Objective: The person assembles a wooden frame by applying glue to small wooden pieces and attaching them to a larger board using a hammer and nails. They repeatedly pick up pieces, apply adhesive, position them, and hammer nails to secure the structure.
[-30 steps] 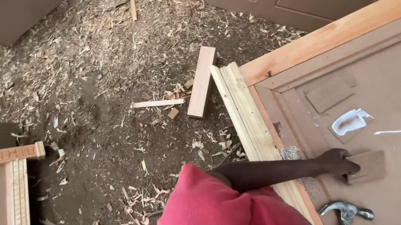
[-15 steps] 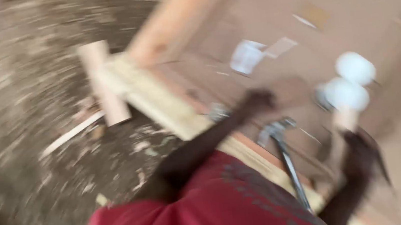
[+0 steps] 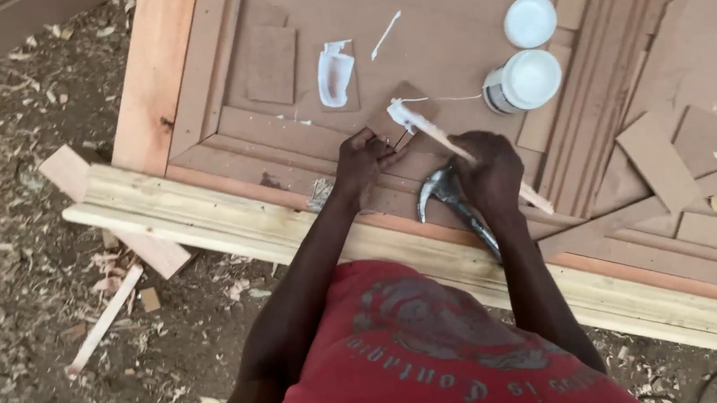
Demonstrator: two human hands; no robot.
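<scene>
My left hand rests on the brown door panel, its fingertips pinched on a thin dark nail-like piece beside a small hardboard square. My right hand is closed around a wooden stick whose far tip carries white glue over that square. A claw hammer lies on the panel's moulding, just under and left of my right hand. An open jar of white glue stands beyond my right hand, its white lid behind it.
White glue smears mark the panel. A pale timber rail runs along the door's near edge. Hardboard offcuts lie at the right. Wood scraps and shavings cover the dirt ground at the left.
The view has swung from the littered ground onto the door. My left hand went from lying flat on a board piece to pinching. My right hand has come in with the glue stick.
</scene>
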